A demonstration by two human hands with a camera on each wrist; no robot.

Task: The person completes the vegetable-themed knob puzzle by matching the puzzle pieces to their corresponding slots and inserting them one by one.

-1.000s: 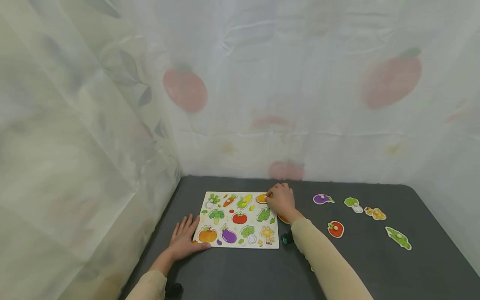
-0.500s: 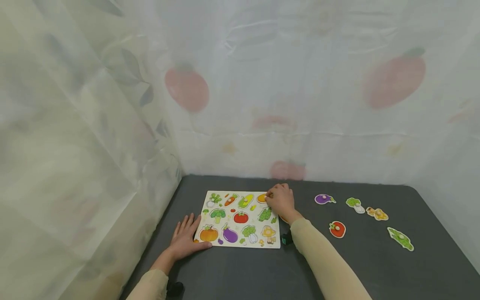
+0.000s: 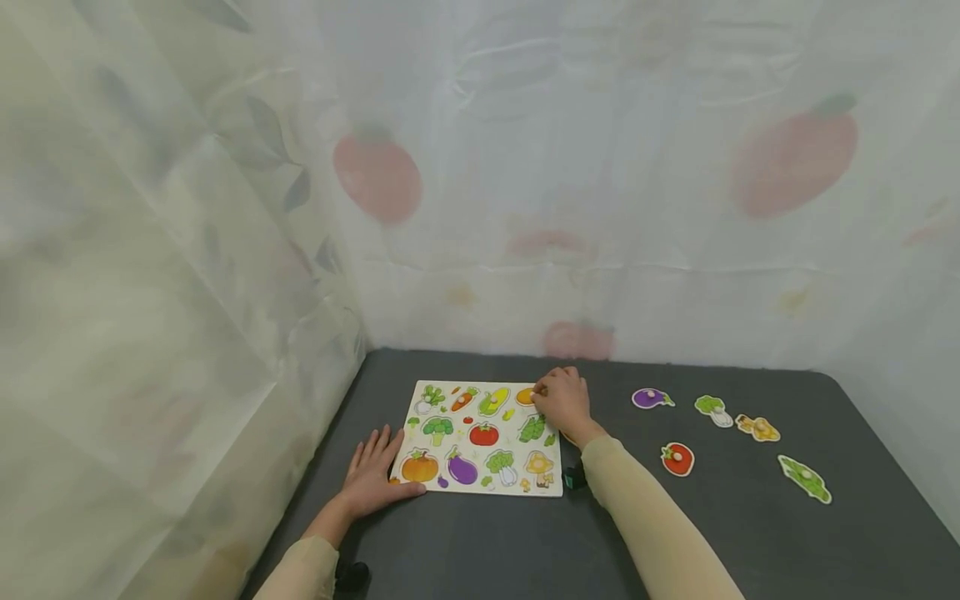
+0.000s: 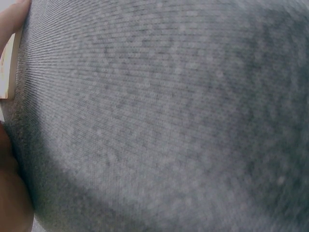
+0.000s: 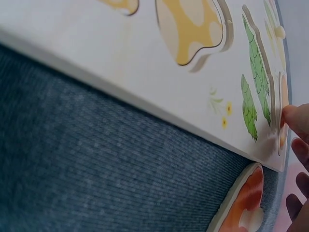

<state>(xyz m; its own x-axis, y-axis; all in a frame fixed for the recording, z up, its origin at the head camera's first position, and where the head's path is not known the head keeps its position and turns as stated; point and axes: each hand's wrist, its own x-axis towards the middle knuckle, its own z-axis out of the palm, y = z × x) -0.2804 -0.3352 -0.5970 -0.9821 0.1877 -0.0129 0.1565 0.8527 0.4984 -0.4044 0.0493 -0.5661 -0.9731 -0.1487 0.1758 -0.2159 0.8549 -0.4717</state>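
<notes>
A white vegetable puzzle board [image 3: 468,492] lies on the dark table. My left hand [image 3: 369,483] rests at its lower left corner, fingers spread along the left edge and thumb over the front edge. At the far right corner, my right hand [image 3: 564,402] pinches a yellow-orange puzzle piece [image 3: 524,397] lying in or on its slot; its exact seating cannot be told. In the right wrist view, a fingertip [image 5: 292,116] touches that piece. A corn piece [image 3: 494,402] and a carrot piece [image 3: 464,399] lie on the board's far row.
Loose knobbed pieces lie to the right: an eggplant [image 3: 652,398], a bok choy [image 3: 713,411], a yellow mushroom-like piece [image 3: 758,428], a tomato [image 3: 678,459] and a pea pod [image 3: 805,479]. An orange piece [image 5: 246,198] sits beside the board under my right wrist. Curtains [image 3: 480,208] surround the table.
Both hands keep their places on the board. The head view has shifted slightly, so the scene sits a little farther right; the orange piece under the right wrist is more covered.
</notes>
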